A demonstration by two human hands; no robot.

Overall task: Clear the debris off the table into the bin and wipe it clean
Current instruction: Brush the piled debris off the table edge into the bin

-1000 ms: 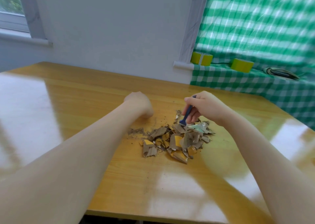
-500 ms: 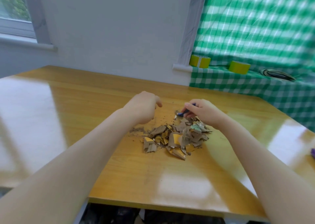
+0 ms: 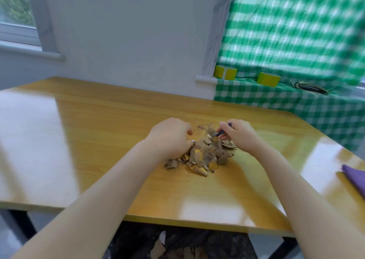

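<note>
A pile of torn brown and gold cardboard debris [image 3: 203,156] lies in the middle of the wooden table [image 3: 88,140]. My left hand [image 3: 169,136] is cupped against the pile's left side, its fingertips hidden among the scraps. My right hand [image 3: 241,134] grips a small blue-handled tool [image 3: 222,133] at the pile's far edge, with fine crumbs [image 3: 205,127] scattered just beyond it. Below the table's front edge a black bin bag [image 3: 134,243] holds cardboard pieces. A purple cloth [image 3: 355,177] lies at the table's right edge.
Two yellow tape rolls [image 3: 225,72] [image 3: 268,79] and a dark flat object [image 3: 310,86] sit on a green chequered ledge [image 3: 256,97] behind the table's right side. A white wall and a window stand behind. Black table legs [image 3: 21,223] show at the front corners.
My left hand has come down from behind the pile onto its left side. My right hand and the tool moved to the far edge. The view tipped down, showing the bin bag and cloth.
</note>
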